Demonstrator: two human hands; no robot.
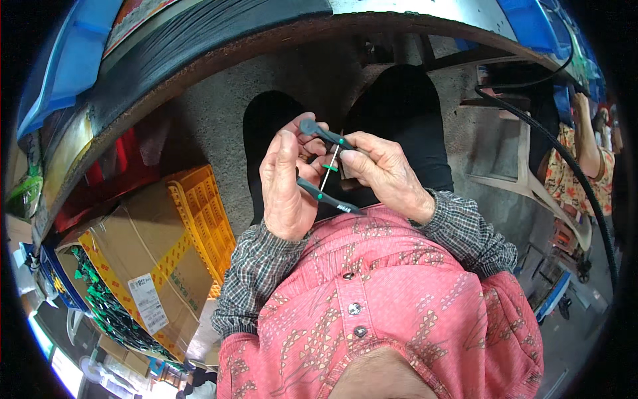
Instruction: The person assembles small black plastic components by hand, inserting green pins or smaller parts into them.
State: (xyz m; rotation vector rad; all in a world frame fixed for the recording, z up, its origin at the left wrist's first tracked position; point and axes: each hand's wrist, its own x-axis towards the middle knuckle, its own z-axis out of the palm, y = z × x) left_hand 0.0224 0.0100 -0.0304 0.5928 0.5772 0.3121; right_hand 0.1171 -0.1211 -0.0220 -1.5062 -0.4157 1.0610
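Note:
In front of my lap I hold a dark grey two-armed plastic piece [330, 174]. A thin metal rod joins its two arms, with small green parts at both ends and along its length. My left hand [287, 183] has its fingers curled about the left side of the piece, the lower arm lying against the palm; part of its grip is hidden. Between thumb and fingers, my right hand [385, 169] pinches the upper arm near the rod's top end.
A curved-looking table edge [266, 36] runs across the far side. At left stand an open cardboard box [143, 256] of green and dark pieces and a yellow plastic crate [203, 223]. A black cable [565, 153] hangs at right by a pale stool [518, 169]; another person [588, 156] sits beyond.

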